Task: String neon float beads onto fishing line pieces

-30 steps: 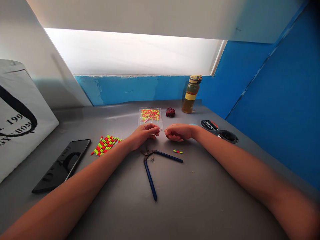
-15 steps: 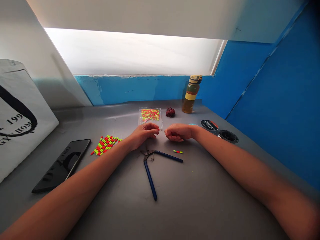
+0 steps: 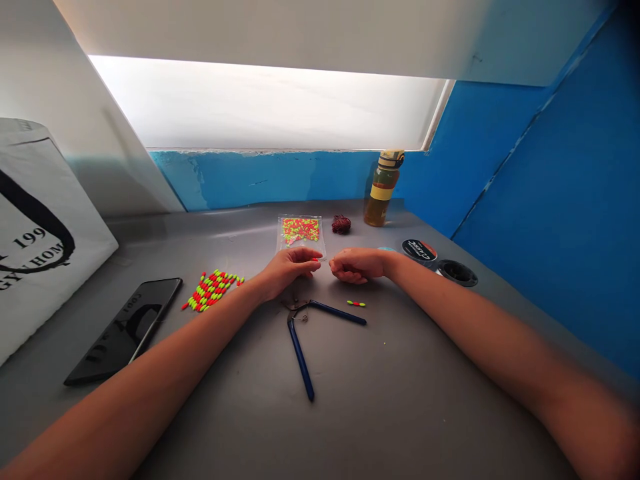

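Observation:
Between the thumb and forefinger of my left hand (image 3: 291, 269) is a small red bead (image 3: 315, 259). My right hand (image 3: 357, 265) is closed just to the right, its fingertips curled toward the left hand; what it pinches is too small to make out. A clear bag (image 3: 301, 233) of red and yellow-green beads lies just behind the hands. In front of them rest open pliers (image 3: 300, 310) with dark blue handles. A short row of yellow-green and red beads (image 3: 357, 303) lies below my right hand. More beads (image 3: 213, 291) sit in a cluster left of my left forearm.
A dark phone (image 3: 125, 331) lies at the left, near a white printed bag (image 3: 45, 233). Toward the back are a dark red bundle of cord (image 3: 341, 225) and a bottle (image 3: 382, 193). A round black label (image 3: 419, 250) and a black spool (image 3: 457, 273) lie at the right.
My left hand has shifted very slightly to the right, with the red bead still pinched. The right hand and the objects on the table look unmoved.

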Tool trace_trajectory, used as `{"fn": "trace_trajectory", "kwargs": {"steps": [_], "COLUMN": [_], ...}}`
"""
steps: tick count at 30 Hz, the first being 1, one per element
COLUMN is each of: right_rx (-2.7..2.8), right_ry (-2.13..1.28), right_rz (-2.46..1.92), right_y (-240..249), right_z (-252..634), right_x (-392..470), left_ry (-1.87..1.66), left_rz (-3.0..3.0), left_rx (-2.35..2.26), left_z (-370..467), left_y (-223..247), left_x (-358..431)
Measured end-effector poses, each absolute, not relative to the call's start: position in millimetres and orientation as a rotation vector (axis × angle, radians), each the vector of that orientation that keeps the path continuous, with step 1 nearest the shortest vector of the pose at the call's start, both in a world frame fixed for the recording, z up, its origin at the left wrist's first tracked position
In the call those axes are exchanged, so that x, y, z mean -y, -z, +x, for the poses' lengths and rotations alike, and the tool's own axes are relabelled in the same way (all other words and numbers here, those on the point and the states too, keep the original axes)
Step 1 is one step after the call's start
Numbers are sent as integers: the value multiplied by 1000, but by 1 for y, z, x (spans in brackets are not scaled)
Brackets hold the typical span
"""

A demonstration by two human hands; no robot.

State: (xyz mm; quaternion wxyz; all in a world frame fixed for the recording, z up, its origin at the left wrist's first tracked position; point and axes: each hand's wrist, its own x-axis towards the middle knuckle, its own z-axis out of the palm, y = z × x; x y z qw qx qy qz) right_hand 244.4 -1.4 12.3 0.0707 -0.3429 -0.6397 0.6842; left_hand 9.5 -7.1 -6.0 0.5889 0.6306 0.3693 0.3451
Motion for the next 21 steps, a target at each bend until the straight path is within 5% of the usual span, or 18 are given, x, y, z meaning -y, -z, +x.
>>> {"fn": "trace_trajectory", "kwargs": {"steps": [21], "right_rx": [1892], "right_ry": [-2062], "right_rz": [-1032], "right_y": [-13], "right_z": [243], "right_x": [1], "left_ry": [-882], "left_rz": [1330], "left_rx": [-812], "left_z": [11], "left_y": [7], "left_x": [5]}}
